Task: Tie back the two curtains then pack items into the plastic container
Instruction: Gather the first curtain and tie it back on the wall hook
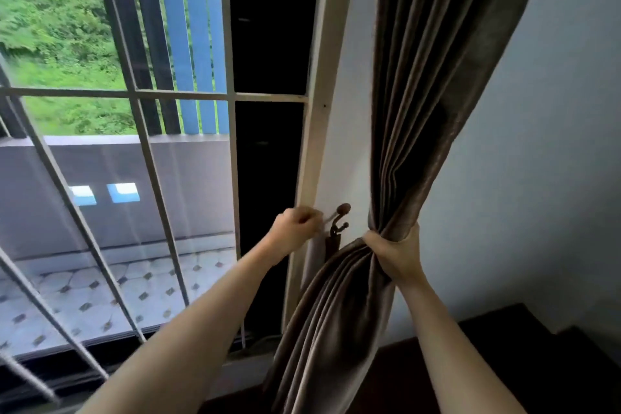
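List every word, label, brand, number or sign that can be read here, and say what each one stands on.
None: no readable text shows anywhere in this view.
The brown curtain gripped by the right hand, the wall hook, the thin cord pinched by the left hand, the window grille and the balcony wall bear no lettering.
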The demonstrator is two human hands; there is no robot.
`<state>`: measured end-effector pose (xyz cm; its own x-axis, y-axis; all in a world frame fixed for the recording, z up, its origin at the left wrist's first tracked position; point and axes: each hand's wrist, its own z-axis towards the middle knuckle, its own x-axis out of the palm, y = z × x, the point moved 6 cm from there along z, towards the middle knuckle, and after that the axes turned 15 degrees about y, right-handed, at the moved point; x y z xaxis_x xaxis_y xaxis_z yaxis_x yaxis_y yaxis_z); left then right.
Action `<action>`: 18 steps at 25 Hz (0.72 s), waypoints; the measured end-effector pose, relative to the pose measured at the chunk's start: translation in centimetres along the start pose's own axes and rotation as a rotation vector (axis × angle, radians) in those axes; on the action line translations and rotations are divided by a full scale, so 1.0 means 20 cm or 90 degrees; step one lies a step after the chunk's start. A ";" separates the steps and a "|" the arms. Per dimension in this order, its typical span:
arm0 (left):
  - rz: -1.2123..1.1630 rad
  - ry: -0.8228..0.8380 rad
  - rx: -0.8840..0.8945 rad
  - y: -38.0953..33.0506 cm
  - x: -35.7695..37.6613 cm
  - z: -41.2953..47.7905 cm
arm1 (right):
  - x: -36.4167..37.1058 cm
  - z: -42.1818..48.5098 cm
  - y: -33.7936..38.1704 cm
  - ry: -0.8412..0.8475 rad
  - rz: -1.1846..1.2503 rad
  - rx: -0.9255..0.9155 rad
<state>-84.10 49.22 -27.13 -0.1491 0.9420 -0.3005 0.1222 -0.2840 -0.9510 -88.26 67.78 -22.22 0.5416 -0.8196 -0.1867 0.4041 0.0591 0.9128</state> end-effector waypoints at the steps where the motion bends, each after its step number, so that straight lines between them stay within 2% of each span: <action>1: 0.121 -0.006 -0.041 0.10 0.05 0.03 | -0.03 0.01 0.00 0.006 0.000 -0.003; 3: 0.231 0.000 -0.090 0.23 0.16 0.09 | -0.07 0.02 -0.01 0.016 -0.012 -0.007; 9: 0.270 -0.083 -0.219 0.35 0.35 0.30 | -0.16 0.09 -0.02 0.073 -0.024 -0.014; 14: 0.183 -0.071 -0.178 0.40 0.37 0.25 | -0.24 0.14 -0.06 0.060 -0.017 0.005; 16: 0.134 -0.057 -0.122 0.38 0.29 0.15 | -0.23 0.16 -0.07 0.078 -0.011 0.015; 18: 0.160 -0.009 -0.108 0.34 0.15 0.05 | -0.19 0.18 -0.09 0.118 0.003 0.015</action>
<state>-84.79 50.02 -34.55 -0.1071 0.8434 -0.5266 0.3189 -0.4725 -0.8216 -93.66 68.69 -21.80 0.6708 -0.7004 -0.2437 0.3851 0.0481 0.9216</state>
